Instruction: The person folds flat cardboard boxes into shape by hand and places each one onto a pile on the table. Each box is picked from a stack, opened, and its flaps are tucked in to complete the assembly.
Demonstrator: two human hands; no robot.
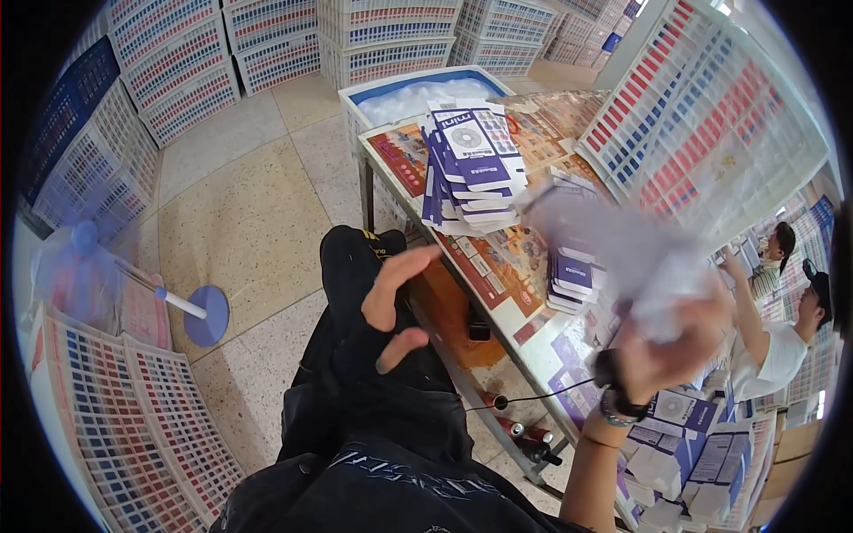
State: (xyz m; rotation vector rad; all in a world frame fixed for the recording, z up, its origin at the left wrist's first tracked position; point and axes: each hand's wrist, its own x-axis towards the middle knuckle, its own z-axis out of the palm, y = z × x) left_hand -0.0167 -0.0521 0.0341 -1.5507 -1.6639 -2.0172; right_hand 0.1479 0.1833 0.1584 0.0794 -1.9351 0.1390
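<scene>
My left hand [395, 306] hovers above my lap with thumb and fingers spread, holding nothing. Over the right part of the table, my right hand [684, 346] grips a whitish, greyish item [644, 266]. Motion smears it, so I cannot tell whether it is a bag or a carton. A dark band and a bracelet circle that wrist. Beyond the item lies a row of white-and-purple cartons [573, 271]. A taller pile of flat white-and-purple cartons [475, 164] stands at the table's far left. More cartons [675, 444] lie below my right wrist.
The table [498, 298] has a patterned top. A white lattice crate [702, 115] leans at its right; a white bin [355, 98] stands behind. Stacked crates [169, 71] line the back, another crate [133, 426] is lower left, beside a blue fan [209, 315]. Two people [773, 355] are at right.
</scene>
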